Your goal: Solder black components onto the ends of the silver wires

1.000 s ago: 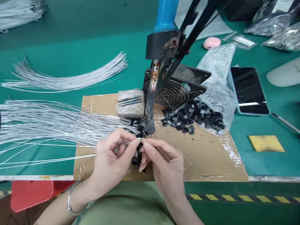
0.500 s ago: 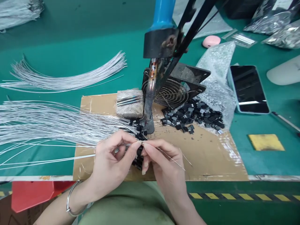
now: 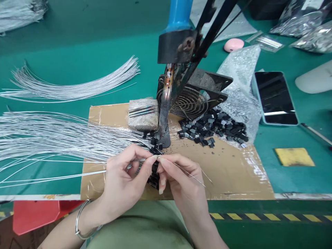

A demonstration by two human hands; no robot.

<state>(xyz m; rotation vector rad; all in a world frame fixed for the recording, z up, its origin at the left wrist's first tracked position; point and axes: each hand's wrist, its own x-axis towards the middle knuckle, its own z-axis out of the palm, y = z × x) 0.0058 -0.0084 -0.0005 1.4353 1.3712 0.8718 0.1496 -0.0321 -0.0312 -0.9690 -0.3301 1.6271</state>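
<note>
My left hand (image 3: 127,181) is closed in a thumb-and-finger pinch on a thin white wire (image 3: 95,173), whose length trails off to the left. Fingertip to fingertip with it, my right hand (image 3: 185,186) pinches a thin wire (image 3: 190,176); two fine ends stick out past its fingers to the lower right. The exact spot where the fingertips meet is too small to make out. Small black connectors (image 3: 153,181) lie beneath and between the hands, partly hidden. A large bundle of white wires (image 3: 62,136) reaches them from the left.
Just beyond the hands, a soldering iron (image 3: 166,107) points down on its stand, before a small fan (image 3: 192,102). Metal tips rest on a grey block (image 3: 144,122). Loose black connectors (image 3: 215,128) are heaped on cardboard (image 3: 207,173). Rightward are a phone (image 3: 276,98) and yellow sponge (image 3: 294,157).
Both hands keep the same pinch at nearly the same place. The right hand's lower fingers have shifted very slightly, and the view has moved a touch.
</note>
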